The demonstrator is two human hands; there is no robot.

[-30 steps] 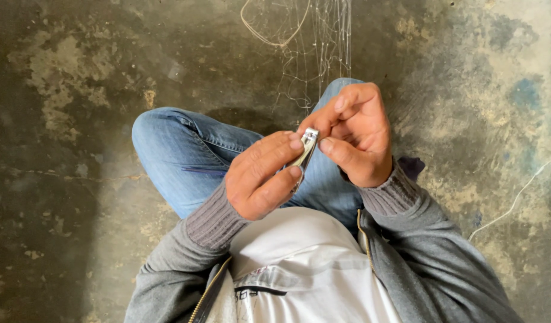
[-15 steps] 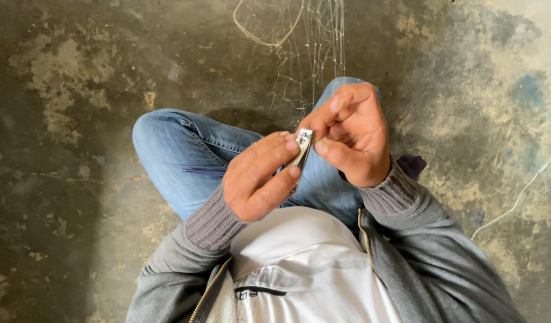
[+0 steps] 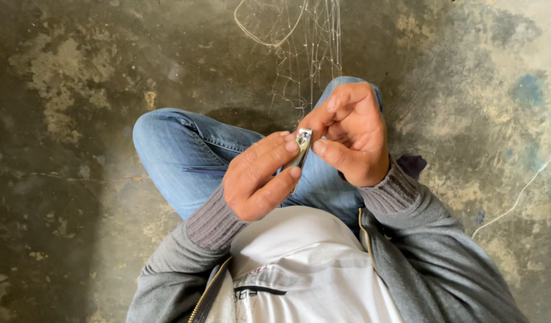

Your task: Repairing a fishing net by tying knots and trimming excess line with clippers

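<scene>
View from above of a seated person with crossed legs in blue jeans (image 3: 185, 155) on a stained concrete floor (image 3: 66, 90). The left hand (image 3: 257, 179) grips a small metal nail clipper (image 3: 301, 143), its fingers curled around the body of the tool with the fingertips pressing on its upper side. The clipper sits upright between the two hands, above the lap, its shiny head just showing past the left fingertips. The right hand (image 3: 353, 134) is loosely curled, its thumb and bent fingers meeting the clipper's head; which nail lies at the blades cannot be told. Both wrists emerge from ribbed cuffs of a grey zip jacket (image 3: 431, 257) worn open over a white shirt (image 3: 311, 263). Thin pale threads (image 3: 311, 48) lie tangled on the floor beyond the knees, and a single strand (image 3: 515, 200) runs at the right.
</scene>
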